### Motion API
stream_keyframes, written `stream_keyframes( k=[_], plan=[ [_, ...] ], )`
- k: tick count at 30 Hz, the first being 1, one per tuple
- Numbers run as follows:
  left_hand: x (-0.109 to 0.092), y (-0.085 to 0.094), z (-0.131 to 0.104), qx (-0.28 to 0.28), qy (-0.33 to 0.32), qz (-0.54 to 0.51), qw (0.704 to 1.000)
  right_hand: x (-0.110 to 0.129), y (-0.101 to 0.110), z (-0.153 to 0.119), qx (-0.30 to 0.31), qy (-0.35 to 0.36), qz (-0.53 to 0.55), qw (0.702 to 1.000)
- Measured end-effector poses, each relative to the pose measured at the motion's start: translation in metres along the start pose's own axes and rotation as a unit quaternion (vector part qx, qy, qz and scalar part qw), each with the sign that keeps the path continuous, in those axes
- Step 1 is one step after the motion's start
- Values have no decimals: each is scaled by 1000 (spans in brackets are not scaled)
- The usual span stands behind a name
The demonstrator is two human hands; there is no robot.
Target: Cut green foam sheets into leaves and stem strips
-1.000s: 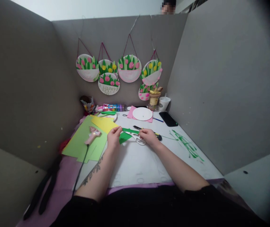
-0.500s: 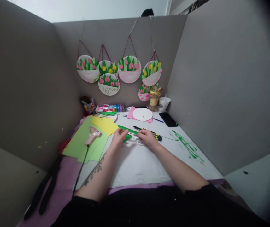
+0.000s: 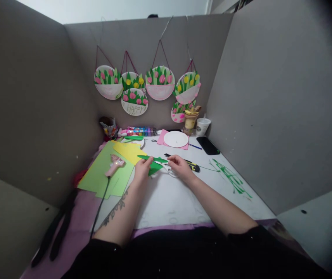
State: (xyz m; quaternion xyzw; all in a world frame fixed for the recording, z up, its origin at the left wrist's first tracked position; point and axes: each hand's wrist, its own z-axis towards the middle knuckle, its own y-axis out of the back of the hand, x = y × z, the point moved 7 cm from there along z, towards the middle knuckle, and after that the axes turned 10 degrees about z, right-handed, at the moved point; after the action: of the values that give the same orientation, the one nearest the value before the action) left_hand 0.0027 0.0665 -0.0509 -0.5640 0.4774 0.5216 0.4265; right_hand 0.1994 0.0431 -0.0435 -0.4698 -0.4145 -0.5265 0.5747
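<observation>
My left hand point(image 3: 144, 167) pinches a long, pointed green paper leaf point(image 3: 158, 159), which stretches right toward my other hand. My right hand point(image 3: 178, 164) has its fingers closed near the leaf's right tip; whether they touch it is too small to tell. Below the leaf lies a darker green paper piece point(image 3: 155, 168), close to my left fingers. White-handled scissors point(image 3: 172, 173) rest between and under my hands, partly hidden. A black and yellow cutter point(image 3: 194, 167) lies just beyond my right hand.
A pink glue gun point(image 3: 115, 166) lies on light green paper point(image 3: 96, 170), beside yellow paper point(image 3: 129, 152). A white plate point(image 3: 176, 139) sits on pink paper at the back. Farther right are a phone point(image 3: 208, 145), a cup point(image 3: 203, 127) and green scraps point(image 3: 232, 177). Decorated plates point(image 3: 160, 91) hang behind.
The green leaf in my left hand now points farther left and sits apart from the darker piece. My left hand has shifted slightly left. The camera view has moved a little.
</observation>
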Motion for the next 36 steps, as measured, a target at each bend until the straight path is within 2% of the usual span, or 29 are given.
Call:
stream_keyframes(
  k=[3, 6, 14, 17, 19, 23, 24, 28, 31, 34, 36],
  plan=[
    [0, -9, -7, 26, -20, 23, 999, 3, -6, -1, 13, 13, -47, 999],
    [-4, -3, -6, 6, -29, 7, 1000, 6, -4, -1, 6, 11, -77, 997],
    [-6, 20, 18, -26, 20, -102, 994, 11, 3, -1, 0, 17, -86, 996],
    [-7, 22, 17, -39, 40, -155, 986, 9, 8, -2, -21, 2, -68, 997],
    [-7, 17, 12, -22, 50, -171, 984, 9, 11, -2, -34, -2, -58, 998],
    [-5, -11, -3, 100, 29, -96, 990, 11, 8, -1, -22, 4, -58, 998],
    [-4, -15, -6, 108, 20, -64, 992, 10, 5, -1, -12, 5, -65, 998],
    [-2, -18, -12, 90, -16, 24, 996, 5, -6, -1, 22, 32, -107, 994],
    [-2, -20, -15, 101, -35, 71, 992, 2, -13, -2, 32, 68, -134, 988],
    [-2, -24, -17, 116, -35, 82, 989, 4, -16, -2, 26, 85, -155, 984],
    [-3, -21, -16, 99, -38, 61, 992, 6, -14, -2, 19, 75, -158, 984]
  ],
)
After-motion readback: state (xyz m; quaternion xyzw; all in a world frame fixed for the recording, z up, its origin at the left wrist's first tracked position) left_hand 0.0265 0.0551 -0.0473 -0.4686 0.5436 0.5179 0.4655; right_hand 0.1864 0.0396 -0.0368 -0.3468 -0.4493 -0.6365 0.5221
